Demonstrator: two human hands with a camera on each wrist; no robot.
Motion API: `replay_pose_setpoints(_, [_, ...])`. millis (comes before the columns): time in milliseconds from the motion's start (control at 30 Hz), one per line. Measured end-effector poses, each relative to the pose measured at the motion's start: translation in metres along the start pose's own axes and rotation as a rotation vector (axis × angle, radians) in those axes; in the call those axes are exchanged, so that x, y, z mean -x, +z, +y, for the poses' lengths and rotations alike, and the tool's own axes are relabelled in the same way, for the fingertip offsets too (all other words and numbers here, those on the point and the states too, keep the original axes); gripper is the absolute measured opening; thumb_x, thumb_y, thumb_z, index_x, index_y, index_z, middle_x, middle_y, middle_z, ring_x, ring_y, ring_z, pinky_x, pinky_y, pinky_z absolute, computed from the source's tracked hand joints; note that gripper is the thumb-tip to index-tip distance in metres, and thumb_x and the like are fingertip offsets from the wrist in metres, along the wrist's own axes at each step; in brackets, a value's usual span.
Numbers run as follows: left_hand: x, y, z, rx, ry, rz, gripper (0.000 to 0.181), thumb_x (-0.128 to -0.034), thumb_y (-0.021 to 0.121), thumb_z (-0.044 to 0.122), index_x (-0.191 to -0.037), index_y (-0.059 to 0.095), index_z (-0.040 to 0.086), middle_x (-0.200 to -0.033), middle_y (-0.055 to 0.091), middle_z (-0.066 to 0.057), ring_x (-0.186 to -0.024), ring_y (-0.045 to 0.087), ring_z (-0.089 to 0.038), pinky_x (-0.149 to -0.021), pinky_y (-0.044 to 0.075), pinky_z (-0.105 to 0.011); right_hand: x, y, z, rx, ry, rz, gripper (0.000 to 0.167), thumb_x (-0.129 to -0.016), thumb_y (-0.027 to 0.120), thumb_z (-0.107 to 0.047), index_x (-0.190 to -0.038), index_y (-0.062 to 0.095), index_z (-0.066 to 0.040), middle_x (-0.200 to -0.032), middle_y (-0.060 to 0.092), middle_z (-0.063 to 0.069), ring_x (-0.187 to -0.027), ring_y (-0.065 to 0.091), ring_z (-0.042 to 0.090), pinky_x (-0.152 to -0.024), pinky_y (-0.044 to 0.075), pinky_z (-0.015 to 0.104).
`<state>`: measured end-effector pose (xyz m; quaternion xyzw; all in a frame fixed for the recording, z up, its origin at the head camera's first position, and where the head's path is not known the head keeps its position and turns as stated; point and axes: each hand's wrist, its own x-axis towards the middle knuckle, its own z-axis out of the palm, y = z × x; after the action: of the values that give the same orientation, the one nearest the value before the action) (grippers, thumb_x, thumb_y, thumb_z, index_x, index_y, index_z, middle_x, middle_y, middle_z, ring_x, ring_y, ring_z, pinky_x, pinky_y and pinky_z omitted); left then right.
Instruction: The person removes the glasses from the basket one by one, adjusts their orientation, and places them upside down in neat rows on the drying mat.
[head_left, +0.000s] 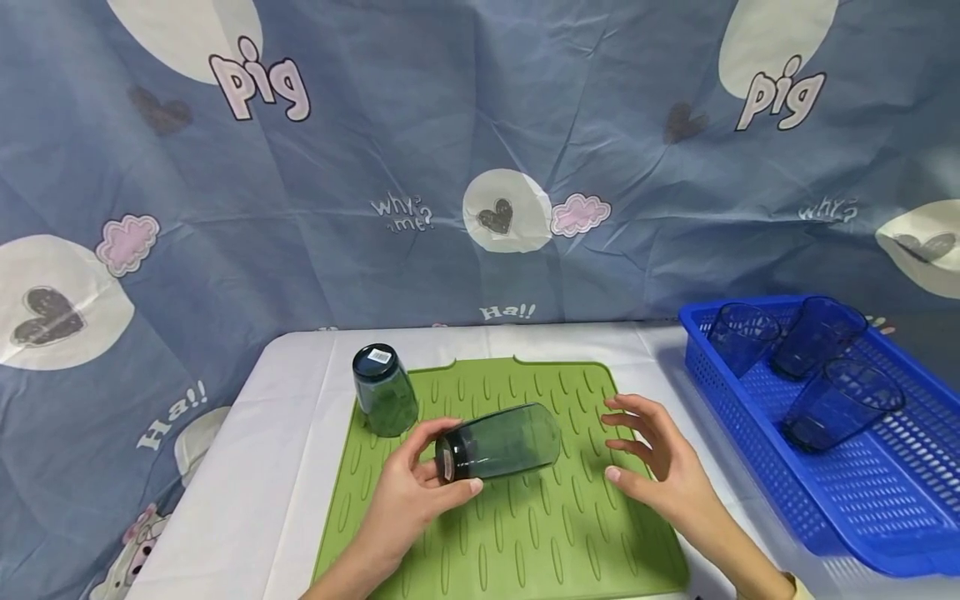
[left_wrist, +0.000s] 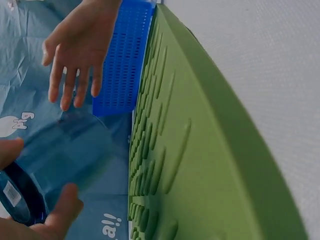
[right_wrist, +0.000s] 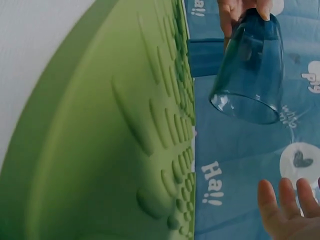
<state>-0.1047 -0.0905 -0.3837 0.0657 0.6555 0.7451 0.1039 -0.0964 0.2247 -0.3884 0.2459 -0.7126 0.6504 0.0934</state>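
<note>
Head view: my left hand (head_left: 412, 496) grips a blue-green drinking glass (head_left: 506, 442) at its base end, thumb on the near side, fingers on the far side. The glass lies on its side above the green mat (head_left: 525, 550), mouth towards my right hand (head_left: 660, 467). That hand has hold of nothing; its fingers are spread, loosely bent and apart from the glass. A second glass (head_left: 386, 392) stands mouth-down on the mat's far left part. The blue basket (head_left: 765, 454) at right contains three glasses (head_left: 832, 417).

Left wrist view: a white label (left_wrist: 12, 193) marks the base; the wall looks smooth. I assess it as stiff, weighted towards the dark base, and slippery if wet.

Right wrist view: the mouth is clear of the mat. I rate its rim likeliest to chip. Recommended hold: base end and mid-wall, light pressure, off the rim.
</note>
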Motion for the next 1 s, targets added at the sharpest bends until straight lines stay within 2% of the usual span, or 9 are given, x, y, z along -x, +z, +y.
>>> replay_pose_setpoints(267, [-0.001, -0.001, 0.001, -0.05, -0.018, 0.064, 0.066, -0.0744, 0.083, 0.002, -0.132, 0.057, 0.02, -0.136, 0.049, -0.02, -0.105, 0.065, -0.029, -0.08, 0.058, -0.038, 0.001, -0.005, 0.009, 0.066, -0.007, 0.027, 0.072, -0.078, 0.068, 0.02, -0.142, 0.039, 0.004, -0.136, 0.049, 0.021, -0.123, 0.049, 0.03, -0.099, 0.049, 0.033])
replay_pose_setpoints(367, [-0.002, -0.001, 0.001, -0.049, -0.005, 0.077, 0.065, -0.0746, 0.083, 0.002, -0.132, 0.058, 0.019, -0.136, 0.05, -0.02, -0.104, 0.065, -0.029, -0.08, 0.058, -0.037, 0.001, -0.007, 0.01, 0.072, -0.013, 0.037, 0.071, -0.077, 0.069, 0.02, -0.141, 0.041, 0.003, -0.134, 0.05, 0.021, -0.122, 0.048, 0.033, -0.098, 0.048, 0.033])
replay_pose_setpoints(533, [-0.003, -0.002, 0.003, -0.037, 0.026, 0.08, 0.064, -0.0755, 0.081, 0.0, -0.132, 0.058, 0.018, -0.136, 0.049, -0.02, -0.104, 0.065, -0.029, -0.08, 0.058, -0.036, 0.0, -0.009, 0.01, 0.09, -0.011, 0.045, 0.071, -0.077, 0.07, 0.02, -0.14, 0.043, 0.002, -0.133, 0.05, 0.022, -0.123, 0.049, 0.03, -0.098, 0.049, 0.033])
replay_pose_setpoints(667, [-0.003, -0.004, 0.004, -0.036, 0.044, 0.068, 0.066, -0.0748, 0.081, -0.001, -0.133, 0.057, 0.019, -0.137, 0.049, -0.019, -0.106, 0.064, -0.03, -0.081, 0.058, -0.037, 0.0, -0.01, 0.01, 0.097, -0.002, 0.052, 0.071, -0.077, 0.07, 0.02, -0.14, 0.043, 0.002, -0.134, 0.048, 0.026, -0.125, 0.048, 0.033, -0.099, 0.048, 0.034])
replay_pose_setpoints(767, [-0.004, -0.006, 0.005, -0.042, 0.055, 0.065, 0.068, -0.0754, 0.081, 0.001, -0.135, 0.056, 0.023, -0.139, 0.047, -0.016, -0.107, 0.063, -0.03, -0.082, 0.058, -0.038, -0.001, -0.011, 0.01, 0.103, -0.001, 0.057, 0.07, -0.078, 0.07, 0.019, -0.14, 0.044, 0.0, -0.134, 0.049, 0.023, -0.125, 0.048, 0.032, -0.099, 0.048, 0.033])
replay_pose_setpoints(867, [-0.004, -0.008, 0.007, -0.062, 0.068, 0.072, 0.072, -0.0766, 0.081, 0.003, -0.138, 0.053, 0.029, -0.139, 0.047, -0.015, -0.105, 0.064, -0.03, -0.083, 0.057, -0.037, -0.002, -0.012, 0.011, 0.109, -0.032, 0.054, 0.069, -0.078, 0.069, 0.019, -0.14, 0.044, 0.002, -0.133, 0.05, 0.021, -0.124, 0.049, 0.028, -0.098, 0.049, 0.032])
replay_pose_setpoints(1000, [-0.004, -0.011, 0.008, -0.1, 0.086, 0.086, 0.077, -0.077, 0.081, 0.005, -0.14, 0.048, 0.033, -0.132, 0.046, -0.014, -0.098, 0.065, -0.03, -0.082, 0.057, -0.037, -0.002, -0.013, 0.013, 0.117, -0.056, 0.053, 0.068, -0.078, 0.07, 0.019, -0.139, 0.043, 0.006, -0.133, 0.05, 0.021, -0.123, 0.05, 0.025, -0.097, 0.049, 0.03])
